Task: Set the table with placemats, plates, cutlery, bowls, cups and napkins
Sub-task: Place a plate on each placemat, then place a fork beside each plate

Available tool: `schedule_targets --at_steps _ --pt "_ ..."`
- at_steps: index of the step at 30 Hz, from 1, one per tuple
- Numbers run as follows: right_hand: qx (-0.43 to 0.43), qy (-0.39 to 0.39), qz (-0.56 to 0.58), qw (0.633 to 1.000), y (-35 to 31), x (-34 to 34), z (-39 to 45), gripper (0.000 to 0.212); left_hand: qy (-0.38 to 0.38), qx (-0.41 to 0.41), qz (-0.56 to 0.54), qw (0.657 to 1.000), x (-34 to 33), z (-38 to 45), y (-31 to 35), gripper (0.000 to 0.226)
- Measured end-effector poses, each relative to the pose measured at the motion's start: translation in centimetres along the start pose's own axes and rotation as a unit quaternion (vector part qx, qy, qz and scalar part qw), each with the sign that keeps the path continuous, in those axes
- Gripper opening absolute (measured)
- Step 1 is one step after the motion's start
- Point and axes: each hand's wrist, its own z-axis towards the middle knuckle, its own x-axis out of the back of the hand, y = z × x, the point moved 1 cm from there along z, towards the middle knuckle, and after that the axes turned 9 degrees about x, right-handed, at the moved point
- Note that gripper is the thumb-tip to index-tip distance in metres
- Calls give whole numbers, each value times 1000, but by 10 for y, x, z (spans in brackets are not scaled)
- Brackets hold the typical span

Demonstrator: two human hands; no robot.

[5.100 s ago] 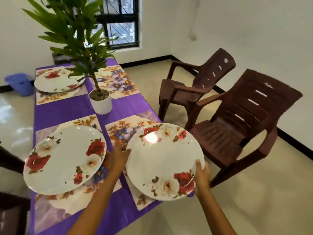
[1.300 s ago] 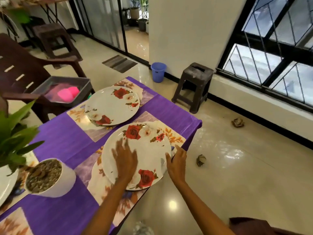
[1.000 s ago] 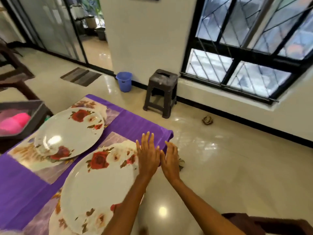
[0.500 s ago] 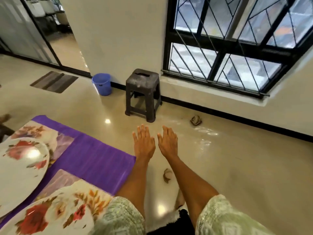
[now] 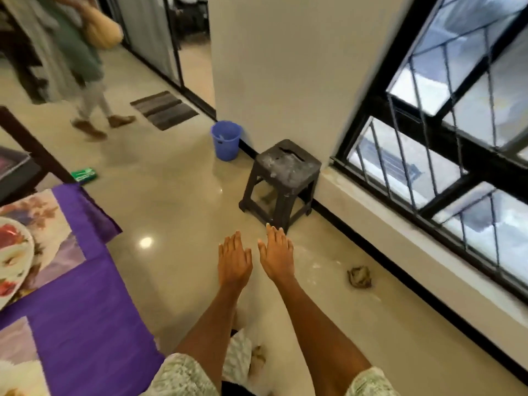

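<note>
Both flat, empty, left hand point(image 5: 235, 260) and right hand point(image 5: 276, 254) hover right of the plate point(image 5: 13, 261).

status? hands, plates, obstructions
Left hand and right hand open, empty, over floor. Floral plate on placemat, table's edge. Stool ahead; another person walking beyond.
</note>
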Motion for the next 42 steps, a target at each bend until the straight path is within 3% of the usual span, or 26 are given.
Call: schedule_targets --at_steps 3,6,11,16,21,25,32,37,42 --pt "49 -22 -9 999 -6 0 66 54 43 45 -84 995 5 60 4 51" --pt "83 -52 -7 995 -26 -5 144 51 84 130 -213 965 14 131 3 47" --pt "107 -111 34 988 -72 -30 251 40 51 230 -327 915 41 234 -5 38" --pt "164 -190 33 967 -136 -47 356 36 69 284 -292 911 85 324 -50 36" --pt "212 -286 9 934 -192 -71 435 37 39 329 -291 898 126 390 -89 32" --pt "276 -340 0 899 -250 -102 498 37 60 356 -303 882 143 449 -128 23" --pt "355 -389 33 849 -346 -137 616 32 240 449 -430 746 205 559 -175 29" --pt "397 -425 47 812 -415 -168 654 27 310 492 -496 645 242 594 -220 27" --pt "435 -461 61 771 -492 -210 670 21 358 519 -516 580 275 616 -293 24"
